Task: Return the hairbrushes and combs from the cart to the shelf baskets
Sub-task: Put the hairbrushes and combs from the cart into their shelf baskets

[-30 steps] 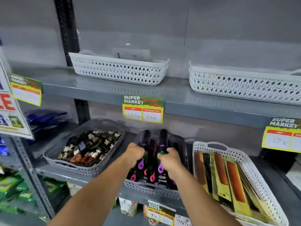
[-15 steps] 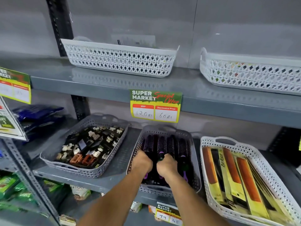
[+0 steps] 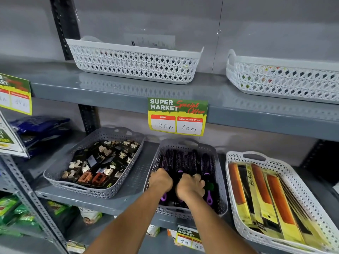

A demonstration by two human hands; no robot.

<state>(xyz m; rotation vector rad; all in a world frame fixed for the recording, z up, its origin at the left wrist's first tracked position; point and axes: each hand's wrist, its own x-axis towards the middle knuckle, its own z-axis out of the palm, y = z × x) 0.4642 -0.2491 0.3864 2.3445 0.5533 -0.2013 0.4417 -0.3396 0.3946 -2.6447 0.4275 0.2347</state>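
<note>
Several black round hairbrushes [image 3: 185,161] with purple handles lie side by side in a grey lattice basket [image 3: 219,182] on the middle shelf. My left hand [image 3: 161,181] and my right hand [image 3: 190,186] are both down inside this basket, each with fingers curled around brush handles. Purple handle ends stick out below both fists. To the right, a white lattice basket [image 3: 297,186] holds packaged orange and black combs [image 3: 269,195] on yellow cards.
A grey basket [image 3: 128,158] of hair clips sits to the left. Two white baskets [image 3: 132,63] [image 3: 282,77] stand on the upper shelf. A price tag [image 3: 177,116] hangs from the upper shelf's edge just above the brushes. A slotted metal upright [image 3: 27,195] runs at left.
Both hands carried the brushes from above the basket's front rim down into it. The brushes now lie flat inside, and the view has moved closer to the shelf.
</note>
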